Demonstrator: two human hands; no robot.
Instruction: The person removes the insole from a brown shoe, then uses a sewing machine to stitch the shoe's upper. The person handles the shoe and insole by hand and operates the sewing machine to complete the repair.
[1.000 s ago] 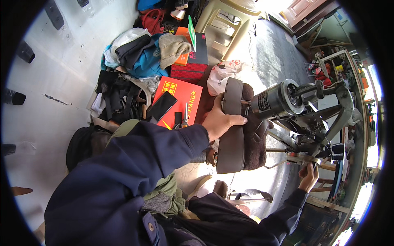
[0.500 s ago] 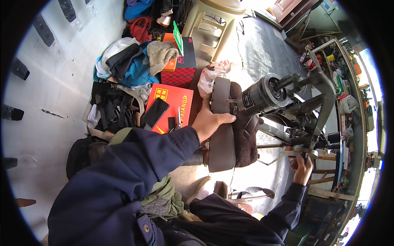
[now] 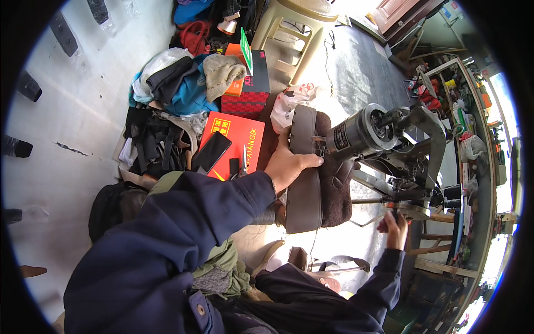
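Observation:
My left hand (image 3: 289, 165) is closed on a fleece-lined brown leather piece (image 3: 305, 200), its thumb pressed on the face beside a small buckle. Dark brown fleece (image 3: 336, 203) shows along the piece's right side. The piece lies against the cylindrical head of a metal sewing machine (image 3: 356, 133); where they meet is partly hidden. Lower right, my right hand (image 3: 395, 229) has its fingers curled at the left rim of the machine's handwheel (image 3: 414, 211). Fingertip contact there is partly hidden.
On the left, a red box (image 3: 236, 131) carries a black phone (image 3: 212, 151) and scissors (image 3: 243, 158). Heaped clothes (image 3: 178, 83) and a beige stool (image 3: 278, 39) stand beyond. A cluttered shelf (image 3: 473, 111) runs along the right. Below the machine lie straps (image 3: 345, 261).
My right hand has moved left along the handwheel's rim. My left hand keeps its hold on the leather piece. The whole view has shifted slightly.

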